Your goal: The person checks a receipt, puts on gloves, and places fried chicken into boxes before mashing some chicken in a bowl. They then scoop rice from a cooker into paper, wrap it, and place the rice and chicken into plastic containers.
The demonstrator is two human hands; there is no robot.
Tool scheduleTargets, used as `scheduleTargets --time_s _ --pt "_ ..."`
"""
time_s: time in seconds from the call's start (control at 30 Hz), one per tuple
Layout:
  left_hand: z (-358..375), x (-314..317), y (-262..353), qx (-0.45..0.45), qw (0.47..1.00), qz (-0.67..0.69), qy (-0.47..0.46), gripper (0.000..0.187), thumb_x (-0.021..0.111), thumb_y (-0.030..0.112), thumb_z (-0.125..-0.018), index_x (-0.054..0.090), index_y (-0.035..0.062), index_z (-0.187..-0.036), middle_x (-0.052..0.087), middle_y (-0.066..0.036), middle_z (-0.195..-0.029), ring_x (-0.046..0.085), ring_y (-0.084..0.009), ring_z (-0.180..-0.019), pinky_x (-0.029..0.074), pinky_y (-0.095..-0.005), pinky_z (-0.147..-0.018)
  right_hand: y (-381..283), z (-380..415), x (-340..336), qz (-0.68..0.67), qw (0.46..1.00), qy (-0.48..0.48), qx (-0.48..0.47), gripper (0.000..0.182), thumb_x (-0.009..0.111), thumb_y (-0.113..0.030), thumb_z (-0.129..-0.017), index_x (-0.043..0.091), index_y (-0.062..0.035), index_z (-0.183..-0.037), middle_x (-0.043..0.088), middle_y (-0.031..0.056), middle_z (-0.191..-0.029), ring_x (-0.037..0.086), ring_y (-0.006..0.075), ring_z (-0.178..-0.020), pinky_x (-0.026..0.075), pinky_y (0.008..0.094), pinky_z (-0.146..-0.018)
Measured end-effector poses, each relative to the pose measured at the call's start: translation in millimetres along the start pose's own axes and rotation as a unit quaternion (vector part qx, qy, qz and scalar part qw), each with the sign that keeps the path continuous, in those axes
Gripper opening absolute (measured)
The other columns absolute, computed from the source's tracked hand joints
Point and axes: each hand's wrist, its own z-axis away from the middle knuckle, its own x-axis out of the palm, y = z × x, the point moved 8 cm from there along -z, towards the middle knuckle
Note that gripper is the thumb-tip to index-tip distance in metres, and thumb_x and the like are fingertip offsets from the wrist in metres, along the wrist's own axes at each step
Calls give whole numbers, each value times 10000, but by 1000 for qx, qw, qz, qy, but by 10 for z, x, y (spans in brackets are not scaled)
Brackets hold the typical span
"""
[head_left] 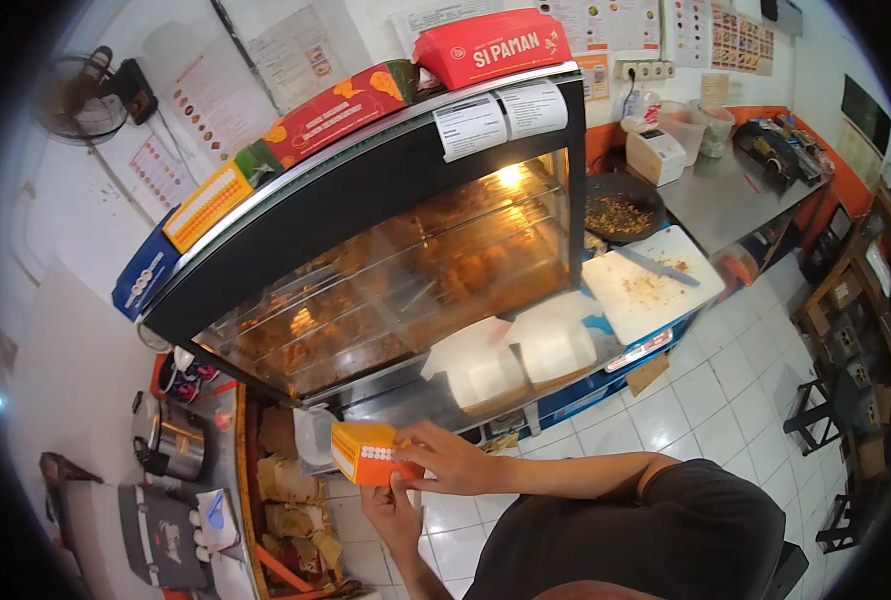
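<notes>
Between my two hands is a small yellow and orange cardboard food box (363,452), low in the middle of the view. My right hand (447,458) comes in from the right, its fingers closed on the near side of the box. From below, my left hand (393,512) pinches the bottom edge of the same box. The fingertips partly cover its printed side. Just above the hands stands a glass-fronted warming cabinet (365,300) with fried food on its shelves. White paper-lined open boxes (480,375) rest on the ledge in front of it.
A white cutting board (653,285) with a knife (655,265) and crumbs lies right of the cabinet, near a dark wok (620,208). Printed boxes (490,48) line the cabinet top. At left are a steel pot (168,440) and a grey case (162,535).
</notes>
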Motion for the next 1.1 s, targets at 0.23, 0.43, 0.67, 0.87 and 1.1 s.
scheduleTargets --time_s 0.23,0.43,0.67,0.87,1.1 --pt "-304 -366 -886 33 825 -479 -299 97 605 71 -823 685 22 -800 653 -190 -778 633 -348 -749 500 -397 -695 766 846 196 14 967 -236 95 376 621 -282 -893 523 -43 -1166 474 154 -1191 528 342 -1077 448 438 -915" --pt "-585 -805 -2055 215 734 -555 -327 157 549 83 -801 703 56 -808 665 -124 -873 633 -327 -839 499 -436 -760 1128 1595 -75 30 924 -293 242 366 594 -320 -918 569 -50 -1164 563 163 -1134 567 354 -1046 463 432 -891" --pt "-1174 -816 -3289 78 713 -580 -386 181 551 121 -833 684 56 -936 619 -143 -1030 580 -315 -1054 467 -419 -906 1213 1778 -776 97 915 -218 325 366 604 -300 -913 582 -31 -1160 586 163 -1101 576 350 -1029 464 424 -880" --pt "-1308 -365 -3151 122 743 -577 -315 278 520 150 -907 642 68 -1144 514 -197 -1319 408 -350 -1305 366 -445 -1056 1214 1800 -1236 136 920 -164 330 320 614 -275 -902 588 -40 -1118 585 145 -1018 588 330 -958 473 418 -816" --pt "-876 -71 -2109 107 860 -493 -79 293 517 16 -864 598 19 -1146 513 -200 -1240 469 -380 -1184 372 -472 -1015 1352 1691 -1360 129 905 -206 349 323 601 -255 -909 589 -24 -1135 597 153 -1055 590 328 -976 475 412 -840"
